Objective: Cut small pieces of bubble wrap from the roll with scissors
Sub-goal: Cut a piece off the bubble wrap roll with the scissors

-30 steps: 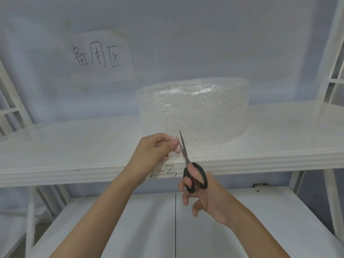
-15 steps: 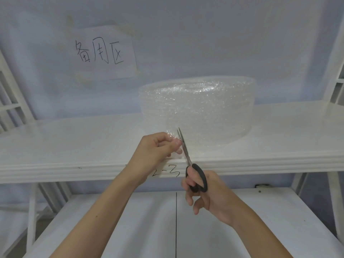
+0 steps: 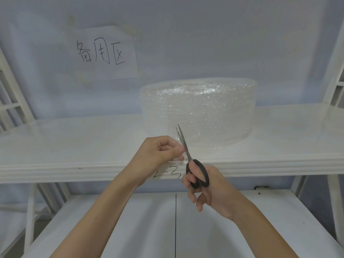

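Left hand (image 3: pixel 160 153) pinches clear bubble wrap flap (image 3: pixel 179 146) taut, near the roll (image 3: pixel 201 112); right hand (image 3: pixel 208 187) clamps black-handled scissors (image 3: pixel 188 153), blades nearly closed on flap, likely mid-cut.

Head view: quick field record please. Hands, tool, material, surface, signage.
left hand: pinches the loose end of the bubble wrap at its fingertips
right hand: grips the scissors by the black handles, blades pointing up, nearly closed, beside the left fingertips
roll: clear, stands on end on the upper shelf
lower shelf: white, dark seam line down its middle
label on shelf edge: handwritten, partly hidden by the left wrist
sign: paper on the back wall, handwritten characters
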Demonstrator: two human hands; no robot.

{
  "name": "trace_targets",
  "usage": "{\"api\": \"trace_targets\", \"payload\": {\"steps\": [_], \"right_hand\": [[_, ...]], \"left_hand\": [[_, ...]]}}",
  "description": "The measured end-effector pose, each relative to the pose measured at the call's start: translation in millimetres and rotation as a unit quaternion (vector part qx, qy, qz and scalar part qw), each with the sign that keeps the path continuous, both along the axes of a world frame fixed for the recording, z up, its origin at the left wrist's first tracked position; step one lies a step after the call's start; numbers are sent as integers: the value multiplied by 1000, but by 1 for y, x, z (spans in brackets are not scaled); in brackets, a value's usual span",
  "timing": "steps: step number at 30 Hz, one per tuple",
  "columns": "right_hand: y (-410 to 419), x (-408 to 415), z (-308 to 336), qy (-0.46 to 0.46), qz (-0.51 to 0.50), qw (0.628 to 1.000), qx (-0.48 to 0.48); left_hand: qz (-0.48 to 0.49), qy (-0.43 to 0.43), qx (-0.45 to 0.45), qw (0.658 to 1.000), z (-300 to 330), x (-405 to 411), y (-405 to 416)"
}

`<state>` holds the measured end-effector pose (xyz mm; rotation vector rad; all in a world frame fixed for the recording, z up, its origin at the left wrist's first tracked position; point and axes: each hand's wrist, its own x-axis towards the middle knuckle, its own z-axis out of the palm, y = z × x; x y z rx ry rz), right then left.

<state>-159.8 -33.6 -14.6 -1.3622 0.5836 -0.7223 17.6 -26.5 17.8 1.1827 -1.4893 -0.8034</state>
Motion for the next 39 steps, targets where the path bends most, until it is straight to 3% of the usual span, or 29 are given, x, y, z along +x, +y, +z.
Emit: {"api": "trace_targets", "payload": {"steps": [7, 17, 39], "right_hand": [[4, 8, -2, -24, -9, 1000, -7], [7, 12, -9, -41, -18, 999, 4], [9, 9, 6, -4, -27, 1000, 7]], "left_hand": [[-9, -5, -6, 1000, 3, 1, 1], [72, 43, -12, 996, 8, -7, -3], [31, 18, -35, 999, 6, -10, 3]]}}
